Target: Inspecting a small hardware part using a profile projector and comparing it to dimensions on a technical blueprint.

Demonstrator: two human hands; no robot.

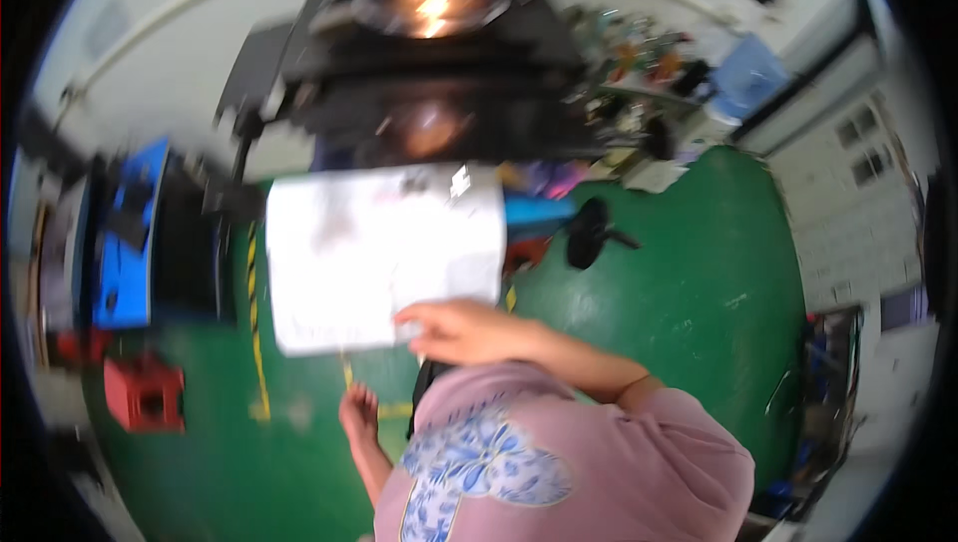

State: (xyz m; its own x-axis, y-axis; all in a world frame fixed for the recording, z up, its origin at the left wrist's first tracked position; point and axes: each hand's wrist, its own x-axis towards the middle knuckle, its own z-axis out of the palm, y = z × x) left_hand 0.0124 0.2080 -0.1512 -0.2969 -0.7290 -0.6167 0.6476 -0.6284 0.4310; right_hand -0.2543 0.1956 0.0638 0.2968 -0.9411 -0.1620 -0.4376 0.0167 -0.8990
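Observation:
My right hand (461,330) reaches in from the right over the near edge of a white board-like surface (334,263). Its fingers point left and look stretched out, with nothing visible in them. Whether they touch the surface or hover just above it, I cannot tell. My left hand (360,409) hangs low beside my body, apart from the white surface and over the floor. Motion smears its fingers, and no held object shows there. Faint dark smudges and a bright glint lie on the far part of the white surface.
Beyond the white surface stands a large dark machine (439,83) with a shiny, glowing round part. A black handwheel-like part (587,233) juts out at its right. A red stool (145,392) and a blue panel (128,233) are at left. Yellow-black tape marks the green floor (679,272).

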